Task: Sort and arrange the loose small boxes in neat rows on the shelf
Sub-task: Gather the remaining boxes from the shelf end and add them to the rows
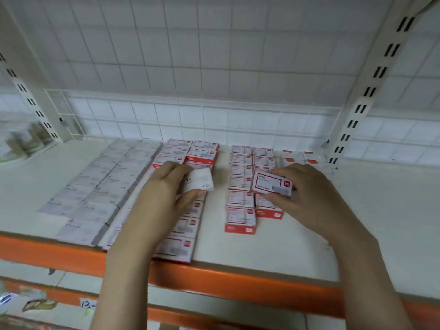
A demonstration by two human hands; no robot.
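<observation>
left hand (pixel 164 186) bare, no rings | right hand (pixel 307 194) same | forearms uncovered, no sleeves or watch showing

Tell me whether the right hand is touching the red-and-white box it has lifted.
Touching. The head view shows the right hand with fingers curled over the small red-and-white cardboard box, thumb under its near edge.

Wire grid panel (pixel 214 55): white, square mesh, behind and above.
Slotted uprights: 2, cream; left upright (pixel 28 91), right upright (pixel 371 89), paired dark slots.
Packaged goods (pixel 21 141): far left, greenish, blurred.
Lower tier: handwritten label (pixel 87 303) reading "12", partly hidden; blurred stickers (pixel 38 304) beside it.
</observation>
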